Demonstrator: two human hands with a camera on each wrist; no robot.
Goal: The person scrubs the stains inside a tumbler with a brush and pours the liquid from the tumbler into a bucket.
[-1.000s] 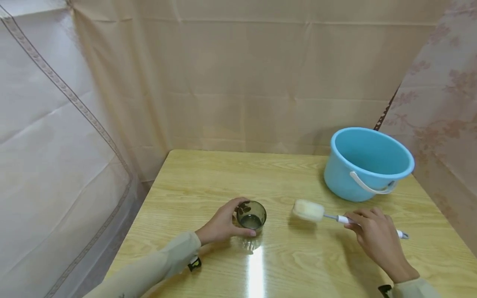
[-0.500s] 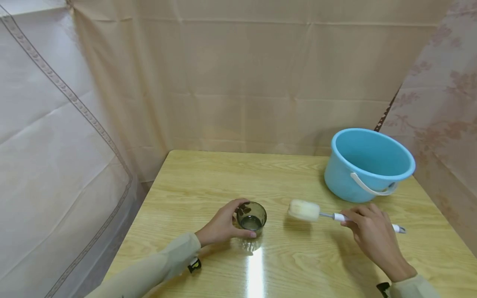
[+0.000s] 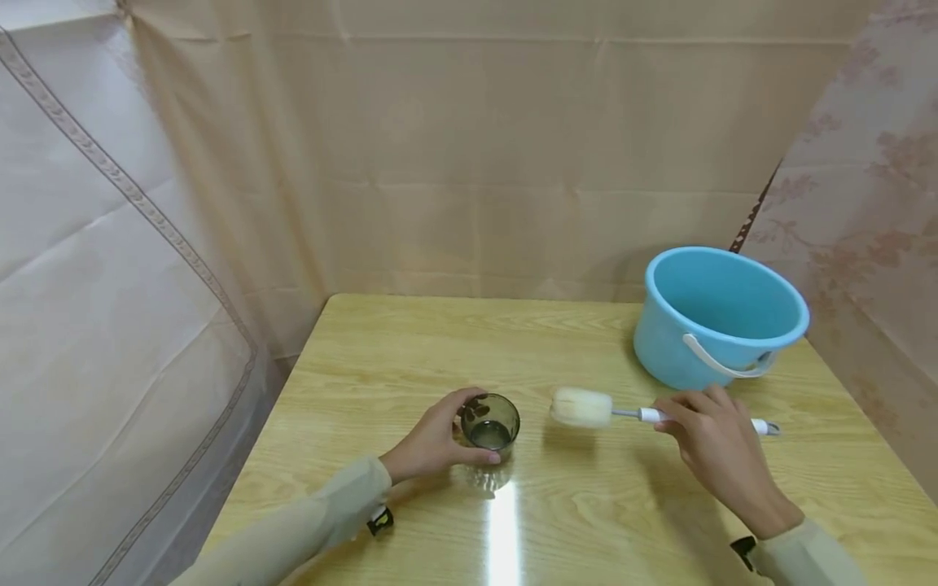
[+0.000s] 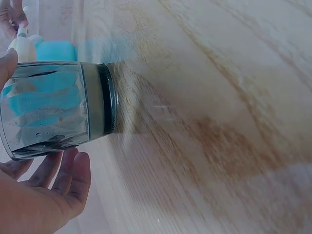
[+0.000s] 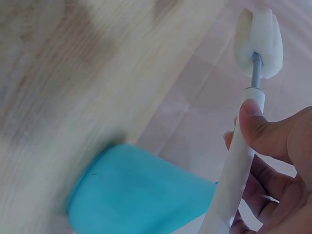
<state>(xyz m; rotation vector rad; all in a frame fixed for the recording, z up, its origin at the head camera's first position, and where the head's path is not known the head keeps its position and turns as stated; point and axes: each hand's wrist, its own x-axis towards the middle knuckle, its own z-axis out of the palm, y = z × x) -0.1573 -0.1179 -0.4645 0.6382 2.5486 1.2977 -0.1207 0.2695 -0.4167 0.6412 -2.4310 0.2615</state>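
Observation:
My left hand (image 3: 432,443) grips a smoky, see-through drinking glass (image 3: 491,435) from its left side, thumb in front and fingers behind. The glass stands upright on the table, and in the left wrist view the glass (image 4: 53,105) shows ribbed walls with droplets and a thick dark base. To the right, my right hand (image 3: 714,448) holds a sponge bottle brush by its white handle (image 5: 234,175). The brush's cream sponge head (image 3: 581,407) points left at the glass, apart from it and raised over its shadow. My palm hides part of the handle in the head view.
A light blue bucket (image 3: 655,346) with a white carrying handle (image 3: 714,360) stands at the table's back right, just beyond my right hand. The wood-patterned table (image 3: 410,342) reflects a bright light strip near the front. Beige cloth (image 3: 469,163) hangs behind it.
My right hand has carried the sponge brush leftward, nearer to the glass. My left hand and the glass have stayed in place.

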